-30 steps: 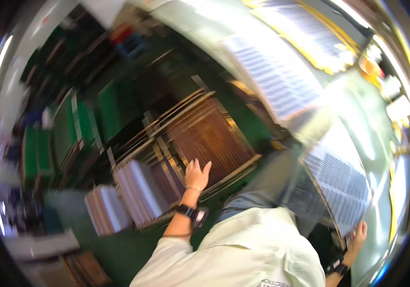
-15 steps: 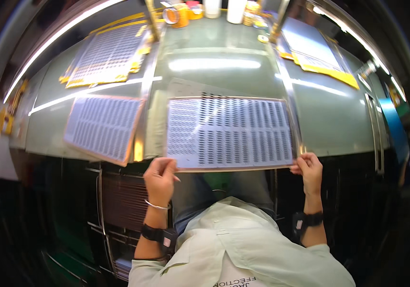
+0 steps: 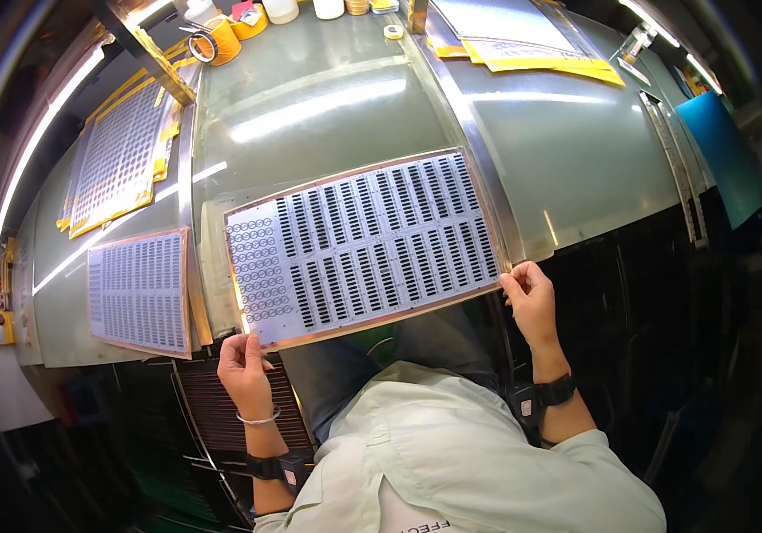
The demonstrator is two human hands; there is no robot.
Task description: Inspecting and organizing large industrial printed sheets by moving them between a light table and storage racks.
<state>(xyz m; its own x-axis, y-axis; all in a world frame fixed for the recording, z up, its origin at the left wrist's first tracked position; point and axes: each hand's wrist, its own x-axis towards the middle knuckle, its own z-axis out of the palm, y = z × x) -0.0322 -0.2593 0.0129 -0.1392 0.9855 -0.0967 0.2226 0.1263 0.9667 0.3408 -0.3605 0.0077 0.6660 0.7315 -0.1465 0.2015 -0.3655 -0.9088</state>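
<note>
A copper-edged circuit board panel [image 3: 381, 240] with rows of dark slots and a block of small rings at its left lies over the near edge of the glossy green table [image 3: 328, 133]. My left hand [image 3: 244, 371] pinches its near left corner between thumb and fingers. At the near right corner, my right hand [image 3: 532, 300] pinches the edge the same way. The near edge of the panel sits above my lap. To the left, beyond a metal strip [image 3: 187, 178], rests a second copper-edged panel [image 3: 138, 289] that neither hand touches.
Yellow-edged patterned films [image 3: 119, 151] lie at the far left, and more yellow-edged sheets [image 3: 514, 35] at the far right. Orange tape rolls [image 3: 214, 41] and white containers [image 3: 328, 7] stand at the back. A dark rack [image 3: 234, 395] sits below the table. A blue sheet [image 3: 720, 155] hangs right.
My view has tilted, so the table and panel now appear slanted. The panel's slots and rings look sharper. Both hands keep hold of its near corners.
</note>
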